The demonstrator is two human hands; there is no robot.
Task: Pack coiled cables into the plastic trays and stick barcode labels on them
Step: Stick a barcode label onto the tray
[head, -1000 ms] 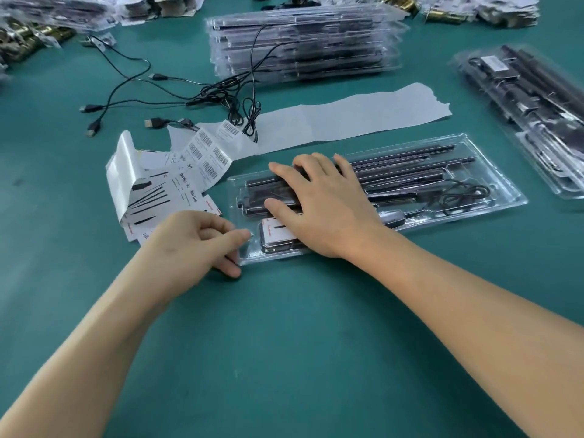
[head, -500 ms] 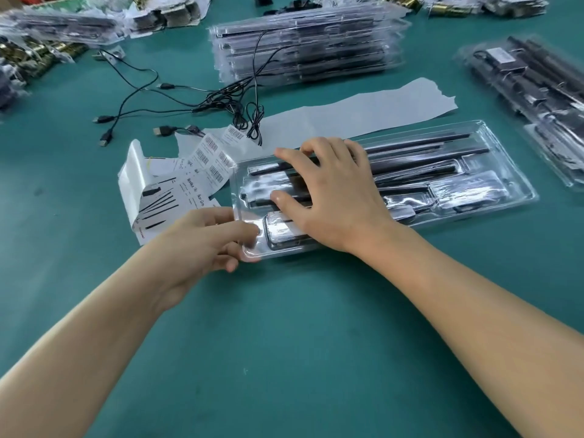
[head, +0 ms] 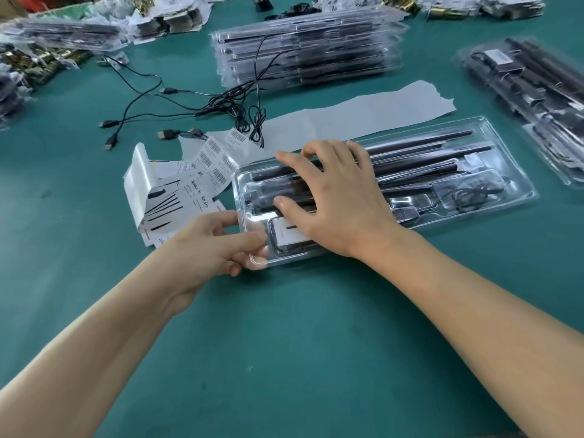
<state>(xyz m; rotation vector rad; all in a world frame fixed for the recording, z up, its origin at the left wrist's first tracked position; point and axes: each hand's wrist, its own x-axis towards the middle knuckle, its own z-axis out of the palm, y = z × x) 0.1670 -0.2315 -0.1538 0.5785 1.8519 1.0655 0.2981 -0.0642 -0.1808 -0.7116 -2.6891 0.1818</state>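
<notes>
A clear plastic tray [head: 523, 184] is lying slantwise in the middle of the green tabletop [head: 284, 343], its left end near and its right end farther off. It is holding several long black rods [head: 426, 153] side by side, a coiled cable [head: 471, 194] in a pocket at its right end, and a small dark unit with a white label [head: 284, 235] in the near-left pocket. The right hand [head: 341, 203] is lying flat on the left half of the tray, with fingers straight and spread, pressing down on the plastic. The left hand [head: 211, 245] is pinching the tray's near-left corner, thumb on top and fingertips curled underneath (they are showing through the clear plastic). Just left of the tray, a strip of barcode labels [head: 215, 159] is lying partly over a loose pile of printed cards [head: 170, 200]. From there a long strip of pale backing paper [head: 363, 115] is running right along the tray's far side. Farther left, loose black cables [head: 196, 105] with USB plugs are sprawling on the tabletop, and one of them is trailing up onto a stack of filled trays [head: 306, 52] at the far middle. More filled trays [head: 531, 99] are lying at the far right, well apart from the hands.
</notes>
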